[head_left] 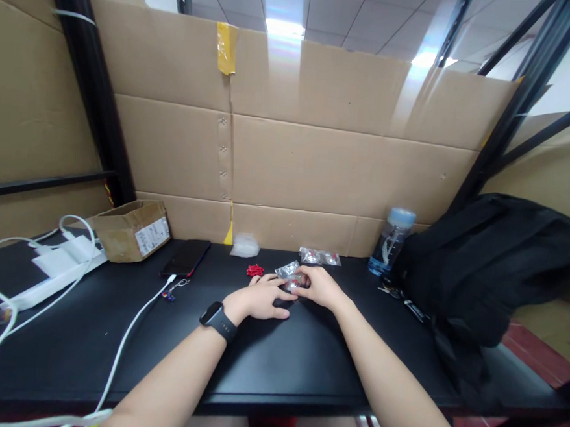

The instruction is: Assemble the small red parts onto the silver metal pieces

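My right hand [323,288] is closed, its fingertips pinching a small clear plastic bag [292,284] close above the black table [304,358]. Stretched out low over the tabletop, my left hand [263,298] has its fingers apart, the tips reaching the edge of that bag. What the bag contains is too small to make out. Just behind it lies another clear bag [287,269]. A little pile of red pieces [255,270] rests beyond my left fingers. Farther back are filled clear packets [319,257] and a stack of empty-looking clear bags [245,245].
At the left stand an open cardboard box [132,232], a power strip [60,276] with white cables, and a phone [187,259] plugged in. A water bottle [391,244], keys [391,289] and a black backpack [486,266] occupy the right. Cardboard panels [318,164] wall the back.
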Available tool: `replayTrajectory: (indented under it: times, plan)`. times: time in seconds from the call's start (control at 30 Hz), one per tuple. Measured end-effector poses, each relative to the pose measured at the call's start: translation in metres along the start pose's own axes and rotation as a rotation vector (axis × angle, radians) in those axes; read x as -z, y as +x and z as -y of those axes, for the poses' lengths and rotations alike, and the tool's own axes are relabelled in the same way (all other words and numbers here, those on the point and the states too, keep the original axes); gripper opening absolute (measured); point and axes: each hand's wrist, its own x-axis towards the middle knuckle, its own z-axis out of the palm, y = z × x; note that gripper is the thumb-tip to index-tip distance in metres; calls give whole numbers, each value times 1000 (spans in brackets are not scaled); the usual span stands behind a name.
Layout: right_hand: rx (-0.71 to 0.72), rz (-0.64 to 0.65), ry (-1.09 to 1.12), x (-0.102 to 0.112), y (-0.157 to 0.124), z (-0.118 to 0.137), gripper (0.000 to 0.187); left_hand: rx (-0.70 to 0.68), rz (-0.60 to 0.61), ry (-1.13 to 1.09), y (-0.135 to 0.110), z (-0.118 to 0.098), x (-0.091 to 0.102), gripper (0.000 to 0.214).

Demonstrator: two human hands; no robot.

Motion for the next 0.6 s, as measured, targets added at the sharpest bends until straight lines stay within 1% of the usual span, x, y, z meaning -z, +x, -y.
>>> replayTrajectory:
  times: [0.1, 0.2, 0.27, 0.33, 0.47, 0.6]
  plan:
    - [-39, -38, -89, 2, -1, 4, 44, -1, 19, -15, 0, 1, 0, 53]
    - [-26, -75, -167, 0, -1, 6, 35, -1, 3, -29, 0, -1, 0, 52]
    - [-13, -90, -207, -2, 0, 6, 27, 2, 11, -35, 0, -2, 1, 53]
    - [-12, -94, -247, -3, 0, 8, 23, 6, 26, -33, 0, -3, 2, 53]
    - [-49, -80, -328, -3, 2, 14, 22, 8, 21, -23, 0, -4, 4, 52]
    - [-107, -80, -361, -3, 3, 15, 22, 10, -11, -22, 1, -1, 4, 44]
